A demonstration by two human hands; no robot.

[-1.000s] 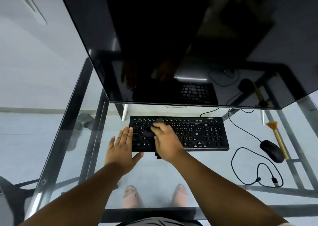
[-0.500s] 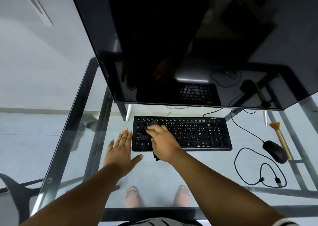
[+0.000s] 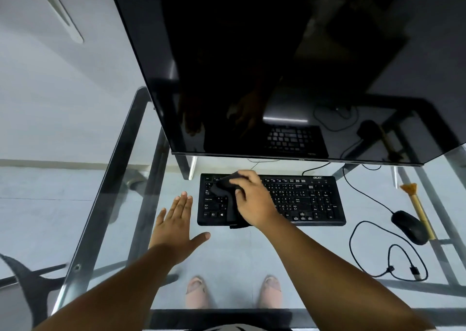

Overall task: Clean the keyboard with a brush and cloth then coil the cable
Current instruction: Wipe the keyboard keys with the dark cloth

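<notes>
On the glass desk (image 3: 227,260), a dark cloth (image 3: 228,192) is gripped against the keyboard (image 3: 302,199) by the right hand (image 3: 254,199), while the left hand (image 3: 176,226) is apparently laid flat, fingers spread, beside it.

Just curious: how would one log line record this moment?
step: wiping | right hand: cloth on keyboard | left hand: flat on table | cable: uncoiled

A black keyboard (image 3: 302,199) bears the brand "acer" at its top right corner, with key legends such as "Caps Lock" and "Enter" legible.
</notes>
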